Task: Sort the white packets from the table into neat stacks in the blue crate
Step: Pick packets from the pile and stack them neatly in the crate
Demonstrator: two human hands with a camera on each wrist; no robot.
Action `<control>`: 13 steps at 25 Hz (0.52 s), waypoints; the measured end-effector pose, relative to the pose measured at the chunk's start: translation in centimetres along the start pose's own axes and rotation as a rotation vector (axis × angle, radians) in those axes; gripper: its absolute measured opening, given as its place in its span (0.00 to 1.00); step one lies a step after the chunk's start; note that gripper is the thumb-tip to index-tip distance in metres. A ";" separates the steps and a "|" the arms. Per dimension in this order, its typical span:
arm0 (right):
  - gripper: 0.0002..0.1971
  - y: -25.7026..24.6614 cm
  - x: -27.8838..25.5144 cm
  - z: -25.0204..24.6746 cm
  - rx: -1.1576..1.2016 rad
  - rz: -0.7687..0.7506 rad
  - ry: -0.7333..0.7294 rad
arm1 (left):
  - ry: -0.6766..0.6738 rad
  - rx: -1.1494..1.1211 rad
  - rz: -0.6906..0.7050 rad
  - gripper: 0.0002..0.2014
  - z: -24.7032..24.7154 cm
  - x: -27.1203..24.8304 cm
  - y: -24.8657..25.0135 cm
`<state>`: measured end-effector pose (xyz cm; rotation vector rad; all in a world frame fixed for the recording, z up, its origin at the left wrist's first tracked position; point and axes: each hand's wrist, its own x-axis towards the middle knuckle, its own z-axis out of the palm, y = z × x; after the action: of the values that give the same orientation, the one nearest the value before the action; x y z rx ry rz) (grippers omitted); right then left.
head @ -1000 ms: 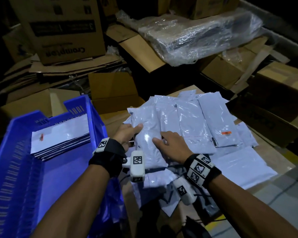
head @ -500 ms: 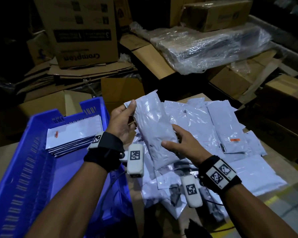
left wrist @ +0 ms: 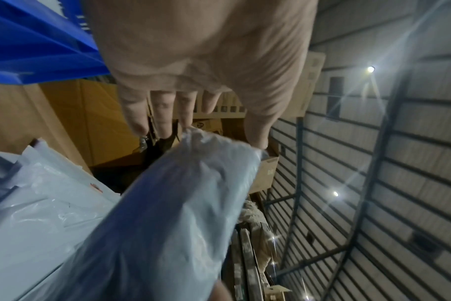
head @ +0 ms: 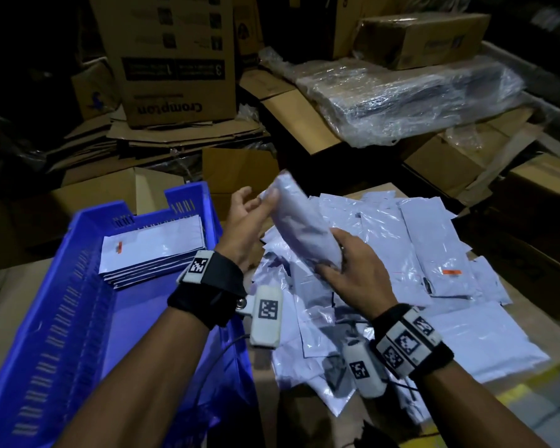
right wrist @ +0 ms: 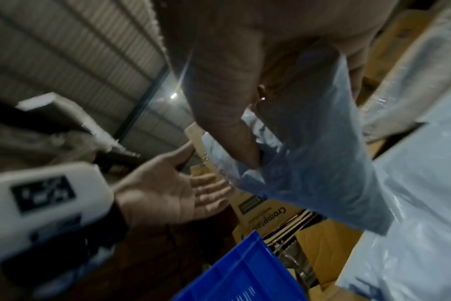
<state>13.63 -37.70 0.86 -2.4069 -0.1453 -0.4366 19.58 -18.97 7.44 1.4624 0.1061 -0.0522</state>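
My right hand [head: 337,253] grips the near end of a white packet [head: 301,221], held up and tilted above the table. In the right wrist view the thumb lies across the packet [right wrist: 322,163]. My left hand [head: 256,202] is spread beside the packet's far end, thumb and fingertips just touching its edge [left wrist: 193,132]. The palm shows with relaxed fingers in the right wrist view [right wrist: 180,193]. The blue crate [head: 62,318] stands at the left, with one neat stack of white packets [head: 152,247] at its far end. A loose pile of white packets [head: 401,253] covers the table at the right.
Cardboard boxes [head: 175,59] and flattened cartons crowd the space behind the crate and table. A plastic-wrapped bundle [head: 401,92] lies at the back right. More boxes [head: 537,202] stand along the right edge. The near part of the crate floor is bare.
The packet came off the pile, rose and turned nearly edge-on. My left hand loosened from gripping its top to an open touch; my right hand kept hold of the near end.
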 end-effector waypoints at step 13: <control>0.31 -2.1 -1.7 1.2 0.686 0.322 -0.063 | 0.141 -0.552 -0.035 0.22 -2.4 -0.1 0.2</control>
<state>11.92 -35.30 0.69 -1.7245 0.0614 -0.1261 19.42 -16.58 7.37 0.9116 0.2413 0.0501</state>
